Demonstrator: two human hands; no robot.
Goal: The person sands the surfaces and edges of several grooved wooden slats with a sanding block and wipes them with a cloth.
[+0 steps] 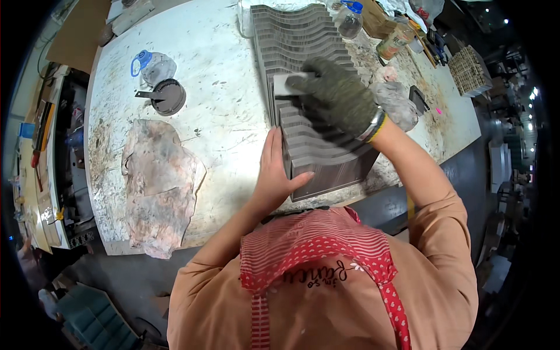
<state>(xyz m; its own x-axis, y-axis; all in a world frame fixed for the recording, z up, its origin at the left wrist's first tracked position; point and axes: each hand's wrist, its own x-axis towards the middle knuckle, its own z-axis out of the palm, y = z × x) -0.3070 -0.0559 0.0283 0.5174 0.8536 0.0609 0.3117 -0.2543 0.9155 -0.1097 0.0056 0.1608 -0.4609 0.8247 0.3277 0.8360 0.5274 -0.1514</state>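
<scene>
A long dark grey-brown piece with a row of wavy ridges point(318, 125) lies lengthwise in front of me on the worktable point(224, 151). My left hand point(275, 175) is bare; its fingers rest straight along the piece's left side, and the thumb stretches over the near corner. Over the ridges, my right hand point(338, 96) wears a dark camouflage-like work glove. Its fingers are closed on a pale grey flat pad point(284, 86) pressed against the ridged top. The glove covers part of that pad, so its exact kind is unclear.
To the left are a stained cloth point(160, 181), a round tin of dark paste point(169, 98) with a spatula across it, and a blue-handled clear container point(156, 67). At right stand a blue-capped bottle point(350, 22), a labelled bottle point(395, 44), a crumpled rag point(395, 105) and a woven basket point(468, 71).
</scene>
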